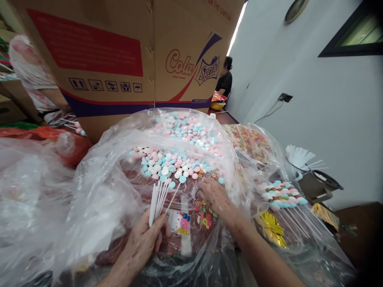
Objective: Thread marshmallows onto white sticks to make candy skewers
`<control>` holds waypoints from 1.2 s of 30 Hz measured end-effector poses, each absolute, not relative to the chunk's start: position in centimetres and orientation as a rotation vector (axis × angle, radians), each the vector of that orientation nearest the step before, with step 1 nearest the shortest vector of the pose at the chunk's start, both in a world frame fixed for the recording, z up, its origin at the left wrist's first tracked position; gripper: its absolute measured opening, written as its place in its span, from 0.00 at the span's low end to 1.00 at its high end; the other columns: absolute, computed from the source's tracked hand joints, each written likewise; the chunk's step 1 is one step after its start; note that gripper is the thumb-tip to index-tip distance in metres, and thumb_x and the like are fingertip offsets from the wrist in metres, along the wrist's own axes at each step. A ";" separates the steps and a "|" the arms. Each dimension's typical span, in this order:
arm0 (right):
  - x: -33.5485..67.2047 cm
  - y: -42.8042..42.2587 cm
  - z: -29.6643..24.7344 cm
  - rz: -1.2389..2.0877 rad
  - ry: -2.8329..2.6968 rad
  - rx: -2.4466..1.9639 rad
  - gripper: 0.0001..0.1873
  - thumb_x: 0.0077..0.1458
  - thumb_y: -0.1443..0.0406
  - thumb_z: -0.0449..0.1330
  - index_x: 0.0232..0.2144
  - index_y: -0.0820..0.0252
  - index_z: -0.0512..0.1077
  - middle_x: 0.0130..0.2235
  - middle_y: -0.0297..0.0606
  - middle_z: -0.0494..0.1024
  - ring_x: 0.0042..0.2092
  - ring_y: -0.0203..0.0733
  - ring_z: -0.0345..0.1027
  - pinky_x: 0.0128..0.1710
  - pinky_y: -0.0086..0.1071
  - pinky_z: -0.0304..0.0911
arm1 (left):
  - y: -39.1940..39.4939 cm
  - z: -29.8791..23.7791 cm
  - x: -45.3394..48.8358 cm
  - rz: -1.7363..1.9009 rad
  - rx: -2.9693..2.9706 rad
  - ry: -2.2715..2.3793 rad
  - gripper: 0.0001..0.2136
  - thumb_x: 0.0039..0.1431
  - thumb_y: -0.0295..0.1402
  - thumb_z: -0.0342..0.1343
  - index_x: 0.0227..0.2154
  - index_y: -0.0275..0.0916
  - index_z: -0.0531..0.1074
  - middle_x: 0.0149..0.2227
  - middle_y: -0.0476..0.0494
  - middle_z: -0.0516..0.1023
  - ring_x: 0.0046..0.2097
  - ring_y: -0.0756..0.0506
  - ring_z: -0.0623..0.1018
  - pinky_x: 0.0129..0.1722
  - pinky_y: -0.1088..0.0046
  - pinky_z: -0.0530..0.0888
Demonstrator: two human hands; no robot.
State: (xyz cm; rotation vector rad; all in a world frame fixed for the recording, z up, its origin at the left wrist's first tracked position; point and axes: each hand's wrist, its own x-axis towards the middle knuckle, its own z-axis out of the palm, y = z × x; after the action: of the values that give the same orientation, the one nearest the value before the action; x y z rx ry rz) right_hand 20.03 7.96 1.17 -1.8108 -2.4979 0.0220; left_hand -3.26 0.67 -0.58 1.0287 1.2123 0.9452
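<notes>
My left hand (146, 239) is closed round a bunch of thin white sticks (160, 199) that point up and away from me. A heap of pink, blue and white candies (172, 165) lies in an open clear plastic bag (104, 175) in front of me. My right hand (214, 195) rests palm down at the near edge of that heap, its fingers curled among the candies; what they pinch is hidden. Small coloured ring sweets (205, 217) lie just below that hand.
A large "Cola Sprite" cardboard box (119, 59) stands right behind the bag. Finished candy sticks (283, 195) lie at the right near a second bag of coloured sweets (251, 141). A dark pot (318, 183) holds white sticks. One person sits at the back, another at far left.
</notes>
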 end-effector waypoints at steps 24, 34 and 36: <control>16.1 11.1 3.5 0.011 -2.406 -1.656 0.10 0.60 0.71 0.50 0.40 0.59 0.70 0.42 0.41 0.75 0.43 0.42 0.67 0.42 0.31 0.59 | 0.8 -0.7 -3.0 0.999 1.010 1.241 0.16 0.50 0.49 0.56 0.26 0.38 0.69 0.15 0.55 0.72 0.11 0.56 0.61 0.13 0.82 0.54; 14.8 11.5 1.7 -0.039 -2.673 -1.605 0.12 0.59 0.77 0.49 0.39 0.62 0.69 0.43 0.47 0.75 0.47 0.48 0.66 0.45 0.36 0.61 | 0.7 -0.6 -3.0 0.985 1.011 1.252 0.17 0.50 0.50 0.55 0.24 0.38 0.68 0.16 0.54 0.72 0.11 0.56 0.62 0.13 0.81 0.54; 14.8 11.4 1.8 -0.020 -2.682 -1.612 0.12 0.59 0.76 0.49 0.40 0.61 0.69 0.43 0.47 0.75 0.46 0.48 0.67 0.44 0.36 0.61 | 0.7 -0.3 -3.0 0.981 1.011 1.256 0.17 0.49 0.50 0.55 0.23 0.39 0.68 0.16 0.53 0.72 0.11 0.56 0.62 0.13 0.81 0.54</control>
State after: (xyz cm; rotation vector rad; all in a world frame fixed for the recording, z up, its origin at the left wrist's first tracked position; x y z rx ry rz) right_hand 14.78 11.37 1.80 -1.6123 -2.6817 -0.0197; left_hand -3.02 0.74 -0.35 1.0114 1.2562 0.9811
